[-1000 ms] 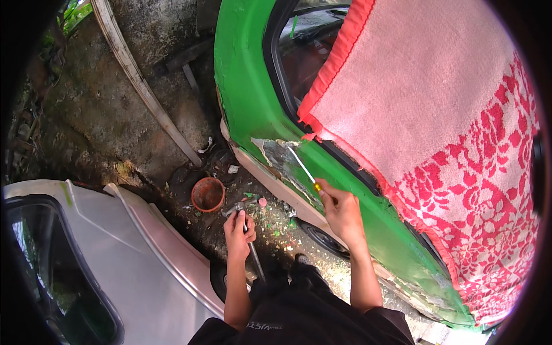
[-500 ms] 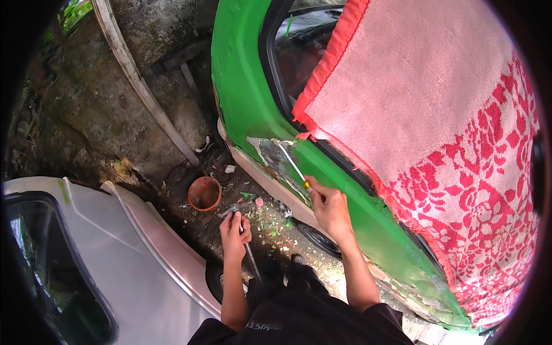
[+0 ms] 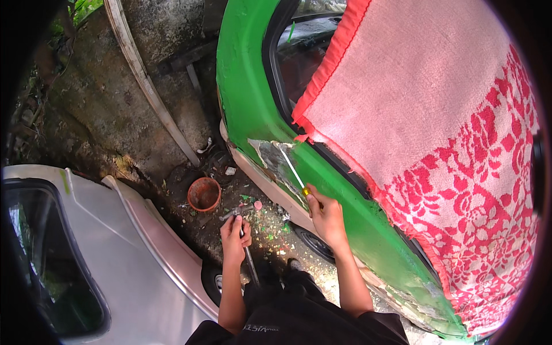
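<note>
My right hand is wrapped around the yellow handle of a screwdriver. Its long shaft slants up and left to a bare grey patch with ragged paint edges on the green car body. The tip appears to touch the patch's upper part. Lower and to the left, my left hand grips a hammer close to its head, the dark handle hanging down toward my legs. The hammer stays apart from the screwdriver and the car.
A red patterned towel drapes over the green car's roof and window. Left of me stands a silver car. Between the cars, a brown pot sits among paint chips. A pale curved strip leans at the back.
My right hand and the screwdriver have shifted slightly down and left in the picture, the tip still at the bare patch. The left hand keeps hold of the hammer. The whole view has shifted slightly.
</note>
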`<move>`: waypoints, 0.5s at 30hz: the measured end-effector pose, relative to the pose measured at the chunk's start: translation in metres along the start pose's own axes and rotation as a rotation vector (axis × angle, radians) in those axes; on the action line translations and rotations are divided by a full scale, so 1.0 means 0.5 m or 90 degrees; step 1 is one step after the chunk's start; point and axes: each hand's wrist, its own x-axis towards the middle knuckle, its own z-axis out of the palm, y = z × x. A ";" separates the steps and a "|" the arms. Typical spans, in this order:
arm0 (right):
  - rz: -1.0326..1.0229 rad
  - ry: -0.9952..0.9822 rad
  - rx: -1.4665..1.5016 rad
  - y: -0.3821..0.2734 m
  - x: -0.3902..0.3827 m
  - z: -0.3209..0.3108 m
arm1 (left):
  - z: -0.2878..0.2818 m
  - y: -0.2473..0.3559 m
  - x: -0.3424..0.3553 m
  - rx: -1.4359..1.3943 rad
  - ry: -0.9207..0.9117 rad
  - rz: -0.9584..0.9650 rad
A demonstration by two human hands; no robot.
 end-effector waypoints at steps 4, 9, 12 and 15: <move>0.160 -0.104 0.309 0.003 -0.044 -0.050 | -0.017 -0.008 -0.007 0.014 0.002 0.003; 0.172 -0.173 0.468 0.000 -0.060 -0.048 | -0.015 -0.018 -0.018 0.016 -0.004 -0.013; 0.205 -0.190 0.541 -0.004 -0.058 -0.032 | 0.001 -0.015 -0.024 -0.002 -0.002 -0.014; 0.208 -0.147 0.508 0.002 -0.059 -0.004 | 0.004 -0.010 -0.031 -0.007 -0.005 -0.007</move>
